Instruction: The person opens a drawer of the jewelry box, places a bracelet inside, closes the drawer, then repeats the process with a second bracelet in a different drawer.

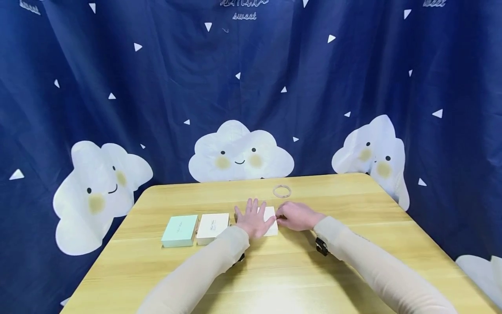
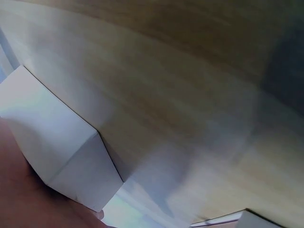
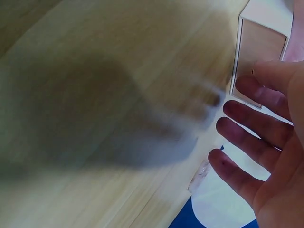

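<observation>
A small white box [image 1: 270, 226] with a pinkish inset end face [image 3: 260, 45] lies on the table. My left hand [image 1: 252, 221] rests on top of it with fingers spread and straight, covering much of the lid. The left wrist view shows the white box [image 2: 57, 128] against that hand. At the box's right end, my right hand [image 1: 296, 216] bends its fingers, and its thumb and index finger [image 3: 261, 90] pinch at the end face. Whatever small part lies between those fingertips is mostly hidden. The other fingers are half bent and hold nothing.
Left of the hands stand a second white box [image 1: 213, 228] with dark lettering and a mint green box [image 1: 179, 231]. Behind the hands lies a pale pink bangle [image 1: 282, 191]. The wooden table [image 1: 313, 279] reaches back to a dark blue curtain [image 1: 243, 96] with clouds.
</observation>
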The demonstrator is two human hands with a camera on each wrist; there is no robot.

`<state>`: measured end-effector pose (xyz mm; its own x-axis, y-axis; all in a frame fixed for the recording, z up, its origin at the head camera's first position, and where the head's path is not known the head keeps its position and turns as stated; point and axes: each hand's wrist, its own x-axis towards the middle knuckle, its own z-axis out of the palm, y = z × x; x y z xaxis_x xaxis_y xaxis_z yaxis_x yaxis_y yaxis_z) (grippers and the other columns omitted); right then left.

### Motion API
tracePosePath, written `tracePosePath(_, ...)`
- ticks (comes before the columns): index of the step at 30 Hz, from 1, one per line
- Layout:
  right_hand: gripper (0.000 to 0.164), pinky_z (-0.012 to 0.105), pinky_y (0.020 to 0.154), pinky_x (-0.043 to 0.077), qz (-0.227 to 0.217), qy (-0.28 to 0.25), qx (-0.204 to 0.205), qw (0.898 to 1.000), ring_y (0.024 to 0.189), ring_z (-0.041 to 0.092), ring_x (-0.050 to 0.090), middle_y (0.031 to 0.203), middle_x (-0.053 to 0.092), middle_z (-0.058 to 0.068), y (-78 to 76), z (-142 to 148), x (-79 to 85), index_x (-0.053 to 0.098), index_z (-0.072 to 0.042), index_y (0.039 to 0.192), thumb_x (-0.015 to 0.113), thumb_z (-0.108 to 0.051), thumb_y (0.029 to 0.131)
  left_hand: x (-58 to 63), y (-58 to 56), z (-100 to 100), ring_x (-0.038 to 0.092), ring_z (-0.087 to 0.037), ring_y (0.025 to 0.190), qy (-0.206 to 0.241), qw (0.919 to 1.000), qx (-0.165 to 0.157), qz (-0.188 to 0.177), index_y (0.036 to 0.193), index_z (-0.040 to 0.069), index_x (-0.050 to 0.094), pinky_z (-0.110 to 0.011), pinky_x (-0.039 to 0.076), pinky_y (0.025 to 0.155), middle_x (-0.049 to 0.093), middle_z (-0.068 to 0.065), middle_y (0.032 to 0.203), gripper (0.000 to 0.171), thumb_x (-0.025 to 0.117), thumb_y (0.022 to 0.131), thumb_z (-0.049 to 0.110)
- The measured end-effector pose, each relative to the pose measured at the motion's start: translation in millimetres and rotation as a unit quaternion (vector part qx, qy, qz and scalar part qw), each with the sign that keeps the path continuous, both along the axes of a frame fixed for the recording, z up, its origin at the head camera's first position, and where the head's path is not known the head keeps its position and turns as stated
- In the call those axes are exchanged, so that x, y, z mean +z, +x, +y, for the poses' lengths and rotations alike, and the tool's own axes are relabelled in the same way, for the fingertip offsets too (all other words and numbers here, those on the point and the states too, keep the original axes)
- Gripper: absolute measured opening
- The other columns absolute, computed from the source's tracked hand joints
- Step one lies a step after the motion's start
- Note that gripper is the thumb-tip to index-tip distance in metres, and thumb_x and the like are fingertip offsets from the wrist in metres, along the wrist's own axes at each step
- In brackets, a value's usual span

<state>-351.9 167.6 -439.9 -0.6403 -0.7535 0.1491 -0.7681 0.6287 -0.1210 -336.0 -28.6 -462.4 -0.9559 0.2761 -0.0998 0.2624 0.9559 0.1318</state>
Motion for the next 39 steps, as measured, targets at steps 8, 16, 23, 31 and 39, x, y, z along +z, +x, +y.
tracePosePath(8, 0.010, 0.036, 0.078, 0.058, 0.023, -0.003, 0.005, 1.000, 0.085, 0.013, 0.068, 0.090, 0.073, -0.002, 6.8, -1, 6.4, 0.077, -0.014, 0.088, 0.069, -0.015, 0.095, 10.7, 11.7, 1, 0.007, -0.033, 0.157, 0.008, 0.9999, -0.003, 0.015, 0.163, 0.019, 0.020, -0.075, 0.008, 0.115, 0.013, -0.013, 0.169, 0.077, 0.020, 0.103, 0.066)
tracePosePath(16, 0.017, 0.032, 0.073, 0.057, 0.028, 0.009, -0.007, 1.000, 0.075, 0.008, 0.062, 0.082, 0.068, -0.007, 2.2, -5, -2.4, 0.071, -0.016, 0.078, 0.066, -0.013, 0.095, 7.2, 7.9, 1, 0.001, -0.031, 0.157, 0.001, 1.0000, 0.004, -0.007, 0.164, 0.021, 0.015, -0.074, 0.002, 0.116, 0.009, -0.012, 0.170, 0.080, 0.015, 0.101, 0.070)
tracePosePath(23, 0.018, 0.032, 0.072, 0.057, 0.020, 0.001, -0.002, 1.000, 0.076, 0.010, 0.063, 0.084, 0.068, -0.005, 4.9, -5, 0.4, 0.069, -0.013, 0.077, 0.065, -0.007, 0.093, 1.8, 2.9, 1, 0.001, -0.031, 0.157, 0.000, 1.0000, 0.005, -0.001, 0.163, 0.022, 0.016, -0.075, 0.003, 0.115, 0.011, -0.011, 0.170, 0.082, 0.013, 0.099, 0.073)
tracePosePath(31, 0.016, 0.036, 0.077, 0.055, 0.019, 0.001, -0.001, 1.000, 0.085, 0.015, 0.061, 0.091, 0.067, -0.003, 4.0, 0, 1.5, 0.071, -0.013, 0.078, 0.068, -0.007, 0.092, -3.9, -2.5, 1, 0.003, -0.032, 0.157, 0.002, 1.0000, 0.006, 0.003, 0.163, 0.023, 0.016, -0.077, 0.003, 0.114, 0.012, -0.011, 0.170, 0.084, 0.014, 0.098, 0.075)
tracePosePath(39, 0.013, 0.038, 0.081, 0.056, 0.006, -0.013, -0.002, 1.000, 0.088, 0.018, 0.064, 0.096, 0.069, 0.002, 4.6, 2, 2.1, 0.073, -0.011, 0.081, 0.068, -0.004, 0.091, 3.3, 3.4, 2, 0.003, -0.031, 0.157, -0.003, 1.0000, 0.008, 0.003, 0.163, 0.023, 0.017, -0.075, 0.004, 0.115, 0.013, -0.011, 0.170, 0.081, 0.016, 0.099, 0.072)
